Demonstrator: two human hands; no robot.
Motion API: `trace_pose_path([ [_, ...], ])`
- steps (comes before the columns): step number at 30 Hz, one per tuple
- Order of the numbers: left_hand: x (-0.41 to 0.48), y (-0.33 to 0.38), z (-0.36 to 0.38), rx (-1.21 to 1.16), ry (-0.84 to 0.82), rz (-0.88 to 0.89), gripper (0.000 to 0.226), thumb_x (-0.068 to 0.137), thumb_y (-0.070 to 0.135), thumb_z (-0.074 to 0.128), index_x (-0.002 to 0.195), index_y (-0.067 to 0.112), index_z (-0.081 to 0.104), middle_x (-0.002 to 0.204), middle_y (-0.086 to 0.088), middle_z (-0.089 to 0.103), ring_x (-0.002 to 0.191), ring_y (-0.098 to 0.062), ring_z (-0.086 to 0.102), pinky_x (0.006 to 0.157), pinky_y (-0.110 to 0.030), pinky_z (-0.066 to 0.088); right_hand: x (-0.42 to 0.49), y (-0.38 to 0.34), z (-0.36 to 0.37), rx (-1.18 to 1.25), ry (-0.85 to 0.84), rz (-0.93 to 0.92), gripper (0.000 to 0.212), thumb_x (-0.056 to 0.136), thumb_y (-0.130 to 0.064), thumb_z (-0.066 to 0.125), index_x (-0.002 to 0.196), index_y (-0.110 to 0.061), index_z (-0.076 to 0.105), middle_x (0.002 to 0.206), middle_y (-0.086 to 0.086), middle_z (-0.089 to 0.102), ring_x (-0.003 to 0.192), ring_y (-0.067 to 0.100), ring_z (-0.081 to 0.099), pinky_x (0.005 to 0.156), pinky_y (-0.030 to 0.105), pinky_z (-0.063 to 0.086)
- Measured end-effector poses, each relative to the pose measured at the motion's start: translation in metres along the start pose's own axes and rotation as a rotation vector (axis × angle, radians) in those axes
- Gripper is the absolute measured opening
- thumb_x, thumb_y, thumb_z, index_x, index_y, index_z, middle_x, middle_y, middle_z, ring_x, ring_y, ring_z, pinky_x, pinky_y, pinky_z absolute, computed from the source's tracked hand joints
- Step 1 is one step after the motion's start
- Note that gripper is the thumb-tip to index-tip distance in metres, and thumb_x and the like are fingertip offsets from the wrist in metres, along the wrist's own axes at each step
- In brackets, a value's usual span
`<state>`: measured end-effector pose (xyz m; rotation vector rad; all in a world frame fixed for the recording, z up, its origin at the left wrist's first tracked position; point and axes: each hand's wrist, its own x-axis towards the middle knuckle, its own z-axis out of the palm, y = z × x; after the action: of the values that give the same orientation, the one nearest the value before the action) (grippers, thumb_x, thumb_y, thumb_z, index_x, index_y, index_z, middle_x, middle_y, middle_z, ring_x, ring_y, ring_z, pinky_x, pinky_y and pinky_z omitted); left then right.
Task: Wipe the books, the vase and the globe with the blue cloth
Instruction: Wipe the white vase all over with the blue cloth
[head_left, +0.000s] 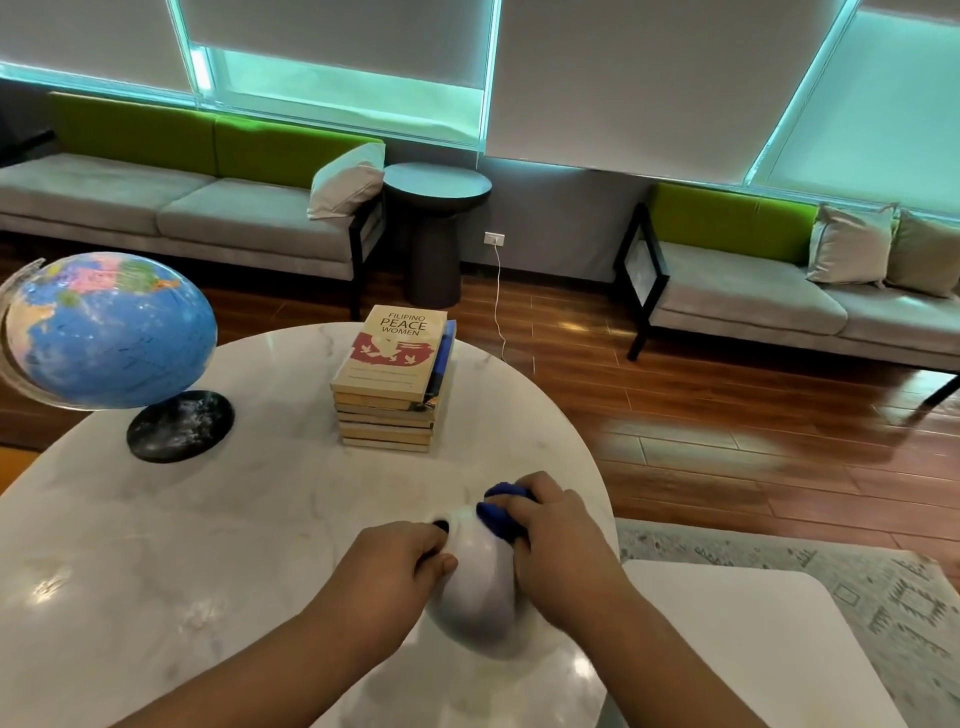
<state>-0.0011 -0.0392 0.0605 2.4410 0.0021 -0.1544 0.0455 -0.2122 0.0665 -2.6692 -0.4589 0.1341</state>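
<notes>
Vase (475, 587): white, round-bodied, on the near part of the marble desk (208, 545), between both hands; its dark mouth shows at the upper left of the body. Whether its base sits flat on the desk cannot be told. Left hand (395, 561): grip closed on the vase at the mouth, fingers curled over the rim, thumb against the neck. Right hand (556, 530): grip closed on the blue cloth (496, 514), which is bunched under the fingers and pressed against the upper right side of the vase; only a fold of cloth shows past the fingertips. Books (395, 384): one stack near the desk's middle, beyond the vase and apart from it; the top cover reads "Filipino Peace Women", and a blue-edged book juts out on the right just beneath it. Globe (111, 332): far left of the desk, tilted on its arc over a round dark base (179, 426), well apart from the vase and from the books. Beyond the desk: wooden floor (727, 415), a patterned rug (831, 582) at right, two grey sofas with green backs (208, 208) (753, 291) along the wall, and a dark round side table (436, 228) between them.
</notes>
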Motion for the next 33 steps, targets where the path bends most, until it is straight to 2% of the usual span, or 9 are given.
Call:
trace_pose_path([
  [5, 0.004, -0.008, 0.001, -0.080, 0.017, -0.047, 0.028, 0.094, 0.018, 0.057, 0.066, 0.023, 0.056, 0.064, 0.008, 0.053, 0.064, -0.004, 0.051, 0.062, -0.014, 0.040, -0.030, -0.015, 0.012, -0.010, 0.007, -0.281, 0.056, 0.085, -0.034, 0.024, 0.133, -0.039, 0.051, 0.134, -0.016, 0.036, 0.110, 0.015, 0.036, 0.100, 0.015, 0.031],
  [8, 0.004, -0.011, -0.001, -0.098, -0.027, -0.060, 0.014, 0.093, 0.019, 0.057, 0.096, 0.028, 0.067, 0.091, 0.015, 0.063, 0.087, -0.003, 0.058, 0.074, -0.010, 0.037, -0.031, 0.001, 0.017, 0.081, 0.063, -0.177, 0.048, 0.084, -0.020, 0.045, 0.126, -0.040, 0.058, 0.126, -0.023, 0.039, 0.111, 0.007, 0.037, 0.094, 0.000, 0.020],
  [11, 0.005, -0.007, -0.001, -0.086, -0.046, -0.061, 0.030, 0.095, 0.019, 0.053, 0.123, 0.024, 0.063, 0.114, 0.010, 0.064, 0.104, -0.008, 0.058, 0.086, -0.011, 0.038, -0.018, 0.000, 0.018, 0.078, 0.195, -0.103, 0.041, 0.090, -0.021, 0.055, 0.127, -0.037, 0.059, 0.124, -0.020, 0.042, 0.109, 0.011, 0.039, 0.097, 0.008, 0.031],
  [14, 0.006, -0.003, 0.001, -0.122, -0.062, -0.072, 0.024, 0.099, 0.018, 0.045, 0.107, 0.026, 0.066, 0.094, 0.011, 0.064, 0.084, -0.003, 0.058, 0.068, -0.005, 0.039, -0.016, -0.018, 0.021, -0.011, 0.173, -0.187, 0.045, 0.091, -0.038, 0.033, 0.128, -0.032, 0.058, 0.127, -0.011, 0.045, 0.105, 0.018, 0.041, 0.095, 0.026, 0.042],
  [18, 0.006, -0.010, 0.003, -0.111, -0.050, -0.116, 0.022, 0.099, 0.018, 0.046, 0.096, 0.023, 0.066, 0.082, 0.009, 0.060, 0.072, -0.006, 0.053, 0.061, -0.005, 0.037, -0.040, -0.008, 0.030, -0.027, 0.164, -0.305, 0.047, 0.074, -0.030, 0.043, 0.116, -0.037, 0.064, 0.118, -0.014, 0.048, 0.091, 0.015, 0.050, 0.080, 0.021, 0.050],
  [23, 0.002, -0.005, -0.001, -0.118, -0.048, -0.143, 0.032, 0.102, 0.021, 0.042, 0.129, 0.019, 0.059, 0.127, -0.004, 0.062, 0.113, -0.020, 0.058, 0.084, -0.013, 0.037, -0.038, 0.021, 0.031, 0.200, 0.261, -0.040, 0.046, 0.079, -0.018, 0.060, 0.120, -0.038, 0.063, 0.116, -0.023, 0.044, 0.104, 0.005, 0.045, 0.097, 0.004, 0.029],
  [26, 0.004, -0.001, -0.001, -0.163, -0.013, -0.180, 0.028, 0.101, 0.018, 0.043, 0.119, 0.015, 0.064, 0.106, -0.003, 0.067, 0.094, -0.013, 0.061, 0.069, -0.005, 0.035, -0.029, 0.005, 0.031, 0.137, 0.244, -0.018, 0.046, 0.088, -0.017, 0.055, 0.129, -0.039, 0.055, 0.128, -0.021, 0.040, 0.111, 0.005, 0.035, 0.099, 0.009, 0.029],
  [29, 0.007, -0.003, -0.001, -0.208, 0.009, -0.224, 0.025, 0.099, 0.012, 0.046, 0.078, 0.016, 0.060, 0.067, 0.006, 0.051, 0.060, -0.004, 0.045, 0.048, -0.005, 0.033, -0.038, -0.012, 0.039, -0.008, 0.220, -0.235, 0.039, 0.076, -0.027, 0.048, 0.108, -0.040, 0.068, 0.122, -0.015, 0.049, 0.098, 0.013, 0.041, 0.079, 0.019, 0.048],
  [33, 0.006, -0.008, -0.001, -0.183, -0.009, -0.217, 0.026, 0.099, 0.016, 0.047, 0.076, 0.010, 0.059, 0.064, 0.006, 0.052, 0.061, -0.007, 0.047, 0.050, -0.008, 0.035, -0.058, 0.016, 0.065, 0.072, 0.264, -0.338, 0.036, 0.074, -0.027, 0.055, 0.104, -0.043, 0.067, 0.124, -0.018, 0.048, 0.098, 0.011, 0.044, 0.081, 0.021, 0.050],
])
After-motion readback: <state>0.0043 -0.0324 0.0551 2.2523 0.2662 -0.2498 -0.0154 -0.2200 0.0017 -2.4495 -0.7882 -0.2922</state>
